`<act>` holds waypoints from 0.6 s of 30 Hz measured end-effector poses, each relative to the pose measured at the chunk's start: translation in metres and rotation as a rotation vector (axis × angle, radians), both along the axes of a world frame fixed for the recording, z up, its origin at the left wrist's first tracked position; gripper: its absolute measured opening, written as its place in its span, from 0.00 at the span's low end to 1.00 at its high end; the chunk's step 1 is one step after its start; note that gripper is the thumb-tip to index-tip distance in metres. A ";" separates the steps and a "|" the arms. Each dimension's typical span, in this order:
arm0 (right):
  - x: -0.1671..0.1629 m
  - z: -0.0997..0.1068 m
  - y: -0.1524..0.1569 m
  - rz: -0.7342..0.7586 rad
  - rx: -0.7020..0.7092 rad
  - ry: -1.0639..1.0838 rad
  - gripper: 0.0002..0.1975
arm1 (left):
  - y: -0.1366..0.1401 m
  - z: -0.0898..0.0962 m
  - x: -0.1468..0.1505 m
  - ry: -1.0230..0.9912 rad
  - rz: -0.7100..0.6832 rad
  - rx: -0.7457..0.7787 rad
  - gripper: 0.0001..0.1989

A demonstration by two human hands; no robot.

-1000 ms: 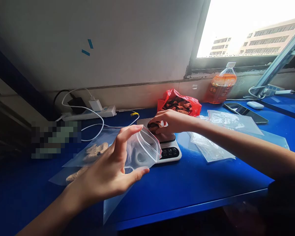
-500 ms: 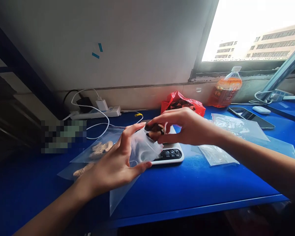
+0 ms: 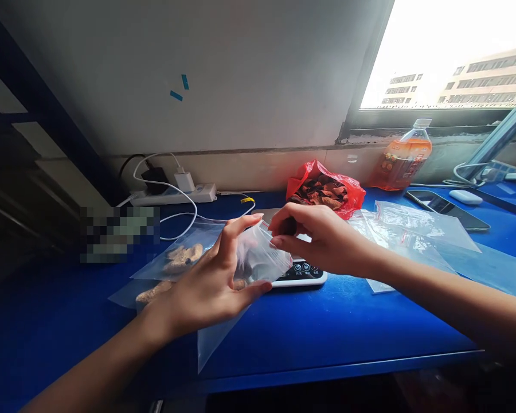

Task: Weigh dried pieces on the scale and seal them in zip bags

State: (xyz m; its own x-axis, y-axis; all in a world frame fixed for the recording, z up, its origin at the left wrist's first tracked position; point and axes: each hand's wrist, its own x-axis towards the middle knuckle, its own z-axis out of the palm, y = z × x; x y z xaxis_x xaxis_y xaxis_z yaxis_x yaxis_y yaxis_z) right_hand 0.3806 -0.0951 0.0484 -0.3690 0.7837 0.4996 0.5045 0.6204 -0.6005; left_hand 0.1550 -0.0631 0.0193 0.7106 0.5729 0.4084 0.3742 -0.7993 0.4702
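Observation:
My left hand (image 3: 210,281) holds a clear zip-lock bag (image 3: 260,255) between thumb and fingers, its mouth toward the right. At that mouth, my right hand (image 3: 313,235) has its fingers curled round a dark brown dried piece (image 3: 288,226), mostly hidden by the fingers. Under both hands sits a white kitchen scale (image 3: 303,281) with a black button panel. Behind the right hand, a red plastic bag (image 3: 355,198) stands open, full of brown, curled dried pieces (image 3: 327,192) that look like peel.
Clear bags with knobbly tan pieces (image 3: 183,258) lie left of the scale. Flat plastic bags (image 3: 425,226) lie on the right. Further back are a power strip (image 3: 198,194) with white cables, a drink bottle (image 3: 406,158), a phone (image 3: 447,210) and a white case (image 3: 465,197).
The dried piece in my right hand has gone from plain view at the bag's mouth to mostly behind my fingers. My left hand still holds the bag. The view has shifted slightly.

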 end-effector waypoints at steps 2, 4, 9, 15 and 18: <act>-0.001 -0.003 -0.002 0.018 -0.010 -0.009 0.05 | -0.001 0.000 0.001 0.006 -0.005 -0.022 0.42; -0.001 -0.006 -0.003 0.008 0.000 -0.056 0.07 | -0.001 0.000 0.001 0.011 -0.010 -0.028 0.42; 0.002 -0.011 -0.004 -0.017 0.009 -0.126 0.12 | -0.002 -0.001 0.001 0.009 -0.057 -0.037 0.41; 0.004 -0.017 -0.013 -0.019 -0.035 -0.168 0.16 | -0.002 0.001 0.003 0.010 -0.077 0.001 0.42; 0.009 -0.020 -0.018 -0.063 -0.024 -0.094 0.21 | -0.003 0.000 0.003 0.022 -0.081 0.030 0.42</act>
State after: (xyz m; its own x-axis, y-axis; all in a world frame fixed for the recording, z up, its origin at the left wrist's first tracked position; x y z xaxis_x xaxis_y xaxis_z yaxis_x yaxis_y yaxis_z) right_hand 0.3894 -0.1129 0.0288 -0.3631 0.8181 0.4459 0.5971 0.5717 -0.5626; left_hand 0.1582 -0.0663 0.0191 0.7632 0.5011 0.4080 0.3179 -0.8408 0.4381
